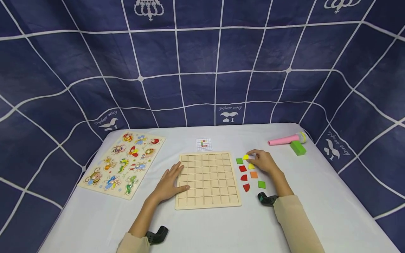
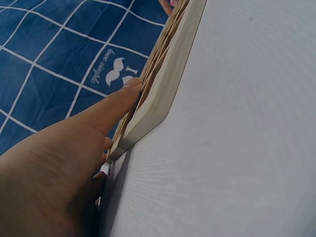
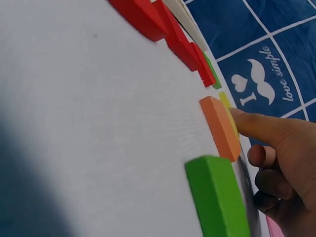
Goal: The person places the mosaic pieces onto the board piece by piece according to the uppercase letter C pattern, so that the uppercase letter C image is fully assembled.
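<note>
Right hand at the small coloured tiles, left hand steadying the grid board.

Head view: the right hand [image 1: 264, 161] pinches a yellow tile [image 1: 245, 157] beside the grid board [image 1: 207, 179]; the left hand [image 1: 171, 182] lies flat, fingers straight, on the board's edge. Left wrist view: the thumb [image 2: 116, 106] presses the board's rim. Right wrist view: the tiles look light, stiff and thick-edged, best gripped by their sides; the white worktop [image 3: 89, 128] is smooth, with blue cloth behind.
</note>
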Demonstrator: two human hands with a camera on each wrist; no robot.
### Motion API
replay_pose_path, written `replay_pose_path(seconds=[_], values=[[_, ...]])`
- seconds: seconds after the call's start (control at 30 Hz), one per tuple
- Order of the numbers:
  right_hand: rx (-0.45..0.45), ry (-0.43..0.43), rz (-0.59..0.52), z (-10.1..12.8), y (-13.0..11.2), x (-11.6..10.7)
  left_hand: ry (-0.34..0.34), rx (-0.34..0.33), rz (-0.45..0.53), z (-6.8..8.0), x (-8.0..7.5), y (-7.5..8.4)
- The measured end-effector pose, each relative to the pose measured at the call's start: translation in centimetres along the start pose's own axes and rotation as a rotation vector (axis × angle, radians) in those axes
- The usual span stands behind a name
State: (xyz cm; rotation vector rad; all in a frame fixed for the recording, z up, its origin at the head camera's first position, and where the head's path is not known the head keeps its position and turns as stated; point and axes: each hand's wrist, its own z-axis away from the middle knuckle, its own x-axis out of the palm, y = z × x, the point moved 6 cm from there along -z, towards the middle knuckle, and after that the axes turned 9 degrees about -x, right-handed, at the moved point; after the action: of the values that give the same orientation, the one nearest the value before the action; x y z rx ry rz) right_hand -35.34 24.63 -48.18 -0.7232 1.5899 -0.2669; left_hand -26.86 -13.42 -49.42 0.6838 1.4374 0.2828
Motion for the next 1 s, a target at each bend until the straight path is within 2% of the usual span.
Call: replay_pose_path(seconds=[0.27, 0.43, 0.8, 1.0], values=[[0.057, 0.094, 0.065, 0.5, 0.3, -0.6, 0.003, -0.007, 0.004, 0.1, 0.1, -0.1], [0.098, 0.102, 0.096, 1.1, 0.5, -0.8, 0.000, -0.009, -0.015, -0.1, 0.2, -0.2], [0.070, 0.114, 0.057, 1.4, 0.0, -0.3, -0.001, -0.040, -0.006, 0.0, 0.0, -0.7], [0.015, 0.066, 0.014, 0.5, 0.0, 0.0, 0.005, -0.038, 0.000, -0.1, 0.0, -0.7]])
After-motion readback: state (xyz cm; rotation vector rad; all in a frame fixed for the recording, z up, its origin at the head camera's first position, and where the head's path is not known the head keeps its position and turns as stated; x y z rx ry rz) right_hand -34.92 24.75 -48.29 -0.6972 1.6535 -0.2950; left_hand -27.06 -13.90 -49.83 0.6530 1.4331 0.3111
